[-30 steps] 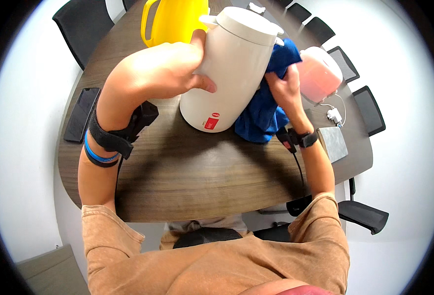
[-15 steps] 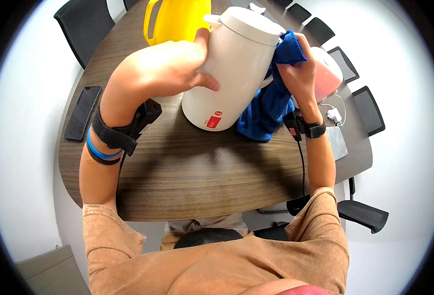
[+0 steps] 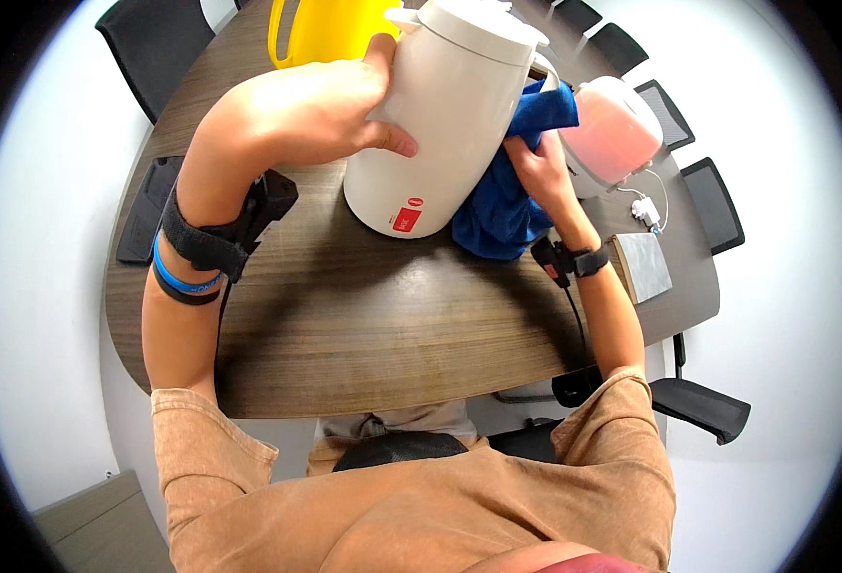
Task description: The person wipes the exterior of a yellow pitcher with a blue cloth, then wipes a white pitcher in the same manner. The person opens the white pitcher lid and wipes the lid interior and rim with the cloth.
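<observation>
A white insulated jug [image 3: 440, 129] with a lid, a short spout and a small red label stands on the table, tilted in the picture. My left hand [image 3: 335, 105] grips its left side, thumb and fingers spread round the body. On the other side, my right hand [image 3: 542, 172] is closed on a blue cloth [image 3: 502, 215], which lies against the jug around its handle [image 3: 547, 72]. The cloth's lower end bunches on the table, and part of my right fingers is hidden in it.
A yellow pitcher [image 3: 340, 33] stands beyond my left hand. On the dark wooden table [image 3: 392, 325] are a phone [image 3: 144, 215] at left, a pink translucent appliance [image 3: 612, 134], a white plug with cord [image 3: 645, 210] and a grey book [image 3: 642, 267] at right. Black chairs [image 3: 712, 205] surround it.
My right hand, with the cloth, has moved down from near the lid to the handle side of the jug. The left hand keeps its grip. The whole view has shifted slightly.
</observation>
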`<control>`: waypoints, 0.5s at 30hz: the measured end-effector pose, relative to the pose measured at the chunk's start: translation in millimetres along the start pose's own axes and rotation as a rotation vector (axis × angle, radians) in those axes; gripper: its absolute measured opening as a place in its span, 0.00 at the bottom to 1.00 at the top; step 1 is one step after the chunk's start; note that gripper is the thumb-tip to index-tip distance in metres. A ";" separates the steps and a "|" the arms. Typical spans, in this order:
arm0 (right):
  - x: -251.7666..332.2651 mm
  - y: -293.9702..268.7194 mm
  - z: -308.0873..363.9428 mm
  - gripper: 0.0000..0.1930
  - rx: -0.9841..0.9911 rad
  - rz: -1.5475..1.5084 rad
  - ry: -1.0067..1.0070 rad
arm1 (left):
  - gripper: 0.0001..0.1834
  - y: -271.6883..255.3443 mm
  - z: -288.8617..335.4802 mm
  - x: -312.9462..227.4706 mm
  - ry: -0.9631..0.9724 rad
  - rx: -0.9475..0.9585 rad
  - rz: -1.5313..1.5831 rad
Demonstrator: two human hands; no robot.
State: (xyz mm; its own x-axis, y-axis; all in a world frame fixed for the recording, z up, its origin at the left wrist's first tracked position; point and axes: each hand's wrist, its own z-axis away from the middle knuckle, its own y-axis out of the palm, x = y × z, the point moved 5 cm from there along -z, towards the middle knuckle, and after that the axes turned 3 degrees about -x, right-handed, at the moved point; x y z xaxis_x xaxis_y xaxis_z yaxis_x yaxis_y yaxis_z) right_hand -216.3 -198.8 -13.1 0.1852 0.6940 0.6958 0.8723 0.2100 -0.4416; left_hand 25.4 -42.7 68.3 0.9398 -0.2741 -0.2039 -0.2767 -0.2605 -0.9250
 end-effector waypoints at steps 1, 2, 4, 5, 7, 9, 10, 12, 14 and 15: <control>1.0 1.1 6.2 0.09 -0.035 0.075 -0.061 | 0.55 1.1 -1.8 1.3 0.010 -0.002 0.000; -1.8 2.1 12.4 0.09 -0.003 0.176 -0.073 | 0.55 1.6 -3.5 2.7 0.019 -0.005 -0.001; 2.8 8.8 27.7 0.12 0.135 0.277 0.111 | 0.55 3.0 -2.6 4.7 0.018 0.007 0.000; 7.6 11.3 38.9 0.14 0.141 0.244 0.222 | 0.55 1.8 -2.5 4.2 0.013 0.020 0.003; 14.1 12.9 54.0 0.15 0.327 0.210 0.215 | 0.54 0.5 -3.9 0.0 0.026 0.019 0.012; 32.7 12.6 61.0 0.15 0.431 0.241 -0.014 | 0.54 0.1 -3.1 -1.2 0.047 -0.014 0.026; 39.1 9.9 62.4 0.17 0.495 0.280 -0.012 | 0.54 -1.0 -2.1 -1.9 0.050 -0.011 0.024; 51.9 3.1 58.4 0.24 0.499 0.373 -0.012 | 0.54 -5.7 0.0 -2.6 0.052 -0.008 0.016; 64.2 -0.1 48.3 0.33 0.497 0.337 0.062 | 0.54 -5.2 -1.0 -0.7 0.075 -0.001 0.042; 78.5 -5.1 43.0 0.32 0.399 0.369 0.076 | 0.55 -5.1 -2.0 0.0 0.087 -0.004 0.059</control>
State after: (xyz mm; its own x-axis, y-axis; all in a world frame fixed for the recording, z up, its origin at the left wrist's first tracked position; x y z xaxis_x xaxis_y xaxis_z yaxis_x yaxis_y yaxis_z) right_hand -225.7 -115.8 19.5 0.4912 0.7226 0.4864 0.5069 0.2170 -0.8343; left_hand 26.4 -43.2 73.6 0.9010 -0.3681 -0.2297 -0.3324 -0.2453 -0.9107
